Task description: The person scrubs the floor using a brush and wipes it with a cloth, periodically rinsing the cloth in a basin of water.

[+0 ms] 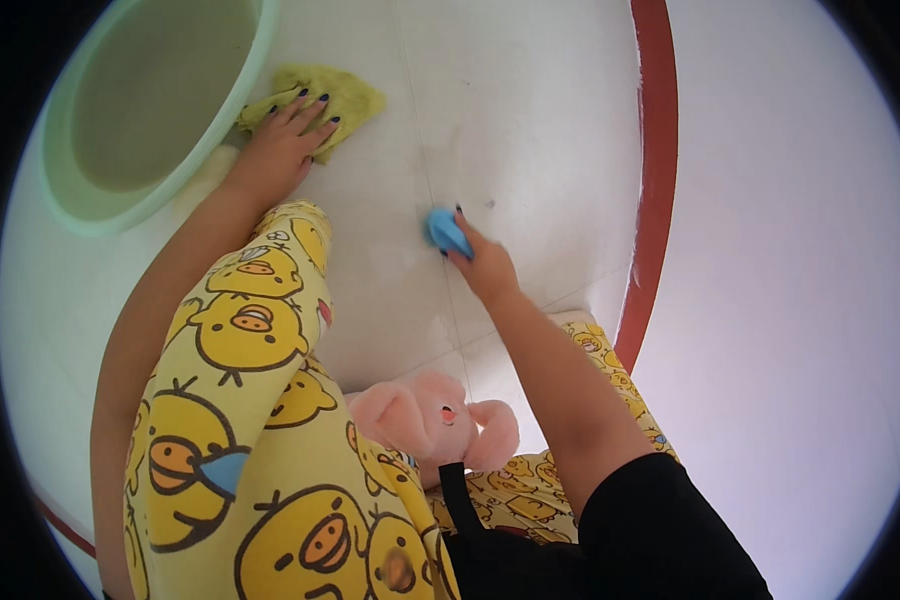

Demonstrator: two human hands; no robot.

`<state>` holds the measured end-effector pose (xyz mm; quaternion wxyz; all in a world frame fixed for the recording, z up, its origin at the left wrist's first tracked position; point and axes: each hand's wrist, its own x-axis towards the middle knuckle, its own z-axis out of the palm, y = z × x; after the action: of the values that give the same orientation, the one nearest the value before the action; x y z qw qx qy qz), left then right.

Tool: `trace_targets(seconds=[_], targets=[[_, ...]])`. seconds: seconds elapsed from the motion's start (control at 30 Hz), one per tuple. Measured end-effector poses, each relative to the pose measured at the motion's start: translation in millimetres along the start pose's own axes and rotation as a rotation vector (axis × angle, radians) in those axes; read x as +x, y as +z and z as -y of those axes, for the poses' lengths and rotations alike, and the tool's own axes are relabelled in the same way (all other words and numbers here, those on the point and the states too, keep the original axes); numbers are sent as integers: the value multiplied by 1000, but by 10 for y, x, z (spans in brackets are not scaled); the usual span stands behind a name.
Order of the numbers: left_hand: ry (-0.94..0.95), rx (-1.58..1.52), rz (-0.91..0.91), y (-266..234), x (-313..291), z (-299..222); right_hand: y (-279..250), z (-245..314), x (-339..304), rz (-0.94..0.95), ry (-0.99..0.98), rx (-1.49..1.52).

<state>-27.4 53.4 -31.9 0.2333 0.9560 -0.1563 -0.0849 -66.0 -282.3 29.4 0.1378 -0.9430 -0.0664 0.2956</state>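
My left hand (pixel 276 152) lies flat with its fingers spread on a crumpled yellow-green cloth (pixel 358 102), which rests on the pale tiled floor beside a basin. In my right hand (pixel 488 268) is a small blue scrub brush (pixel 444 230), gripped by the fingers and held at the floor near a tile joint. The brush is slightly blurred, and its underside is hidden. The light green basin (pixel 253 75) at the upper left holds murky greyish water. Next to my left wrist, a pale object (pixel 207 182) shows partly from under the basin's rim; I cannot tell its kind.
A dark red skirting strip (pixel 658 170) runs along the right, at the foot of a white wall (pixel 780 260). My knees, in yellow chick-print trousers (pixel 255 330), take up the lower middle. Between them sits a pink plush toy head (pixel 432 415) with floppy ears.
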Motion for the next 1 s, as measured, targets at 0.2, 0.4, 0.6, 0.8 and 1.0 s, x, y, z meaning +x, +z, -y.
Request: trace_targets(seconds=[0.2,0.4,0.6,0.8,1.0], targets=[[-27,-16,-22,84,-60,81,346,-229,-865,69,174,-39],[-4,-26,-83,161,-55,93,213,119,-156,-112,22,-8],[-4,-14,-49,180,-41,122,-202,929,1129,-219,-68,-183],[11,-112,-112,149,-72,95,-440,1245,1549,-224,-48,-185],[4,-86,-91,101,-58,36,-19,612,568,-269,-4,-58]])
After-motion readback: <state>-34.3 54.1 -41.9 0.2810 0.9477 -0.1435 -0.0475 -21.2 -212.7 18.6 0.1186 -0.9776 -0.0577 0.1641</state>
